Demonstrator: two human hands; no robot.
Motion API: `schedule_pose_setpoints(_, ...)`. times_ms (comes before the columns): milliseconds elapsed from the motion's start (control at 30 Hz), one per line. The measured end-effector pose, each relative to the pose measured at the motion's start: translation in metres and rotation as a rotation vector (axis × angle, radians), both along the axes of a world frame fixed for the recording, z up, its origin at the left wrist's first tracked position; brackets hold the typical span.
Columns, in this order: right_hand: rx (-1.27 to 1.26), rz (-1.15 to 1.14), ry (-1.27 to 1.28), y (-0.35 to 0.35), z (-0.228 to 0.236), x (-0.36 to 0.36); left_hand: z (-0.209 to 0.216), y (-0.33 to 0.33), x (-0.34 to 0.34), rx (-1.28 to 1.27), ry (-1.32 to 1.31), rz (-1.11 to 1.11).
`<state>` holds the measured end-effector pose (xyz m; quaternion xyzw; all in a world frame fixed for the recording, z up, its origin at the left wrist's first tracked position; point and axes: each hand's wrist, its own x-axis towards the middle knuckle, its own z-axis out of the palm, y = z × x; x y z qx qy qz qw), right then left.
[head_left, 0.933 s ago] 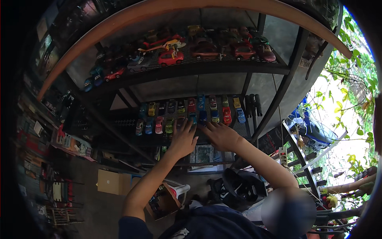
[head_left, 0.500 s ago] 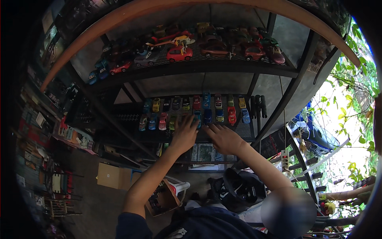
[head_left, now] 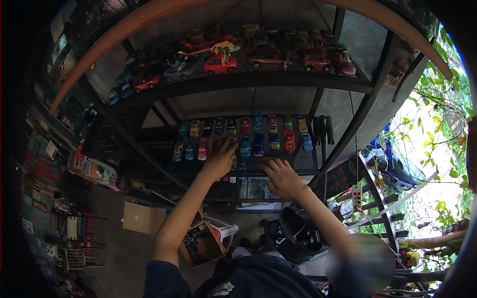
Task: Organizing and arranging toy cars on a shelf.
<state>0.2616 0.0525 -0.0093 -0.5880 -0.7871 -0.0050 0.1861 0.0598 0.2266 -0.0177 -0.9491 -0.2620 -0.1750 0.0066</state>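
On the mesh lower shelf [head_left: 171,167], toy cars stand in two rows. My left hand [head_left: 218,161] lies over the left-middle of the front row, its fingers spread and bent down onto the cars; those beneath it are mostly hidden. To its left stands a pink-red toy car [head_left: 202,149], to its right a turquoise toy car [head_left: 245,146]. A dark blue toy car [head_left: 259,145] and a striped toy car [head_left: 274,141] come after that. My right hand [head_left: 284,180] hovers at the shelf's front edge, fingers apart, holding nothing.
Above, an upper shelf [head_left: 238,84] carries many toy cars, including a red car [head_left: 220,64]. Dark metal posts [head_left: 365,111] frame both sides. Below are a cardboard box [head_left: 218,243] of toy cars, an opened carton [head_left: 140,217] and a black bag [head_left: 295,231].
My left hand has moved left, from beside the turquoise car to the cars left of it, uncovering the turquoise car. My right hand has shifted slightly right and down.
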Motion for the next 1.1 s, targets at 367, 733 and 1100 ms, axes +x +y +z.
schedule_pose_setpoints(367, -0.057, -0.063, 0.017, 0.004, 0.003, -0.003, 0.018, -0.022, 0.010, -0.054, -0.064, -0.160)
schedule_pose_setpoints(733, 0.041, -0.106, -0.011, 0.005, -0.004, -0.008, -0.007, -0.005, 0.022, 0.056, -0.065, -0.233)
schedule_pose_setpoints(1100, 0.000, -0.144, -0.013, 0.007, -0.003, -0.009, -0.007, -0.006, 0.027, 0.057, -0.092, -0.224)
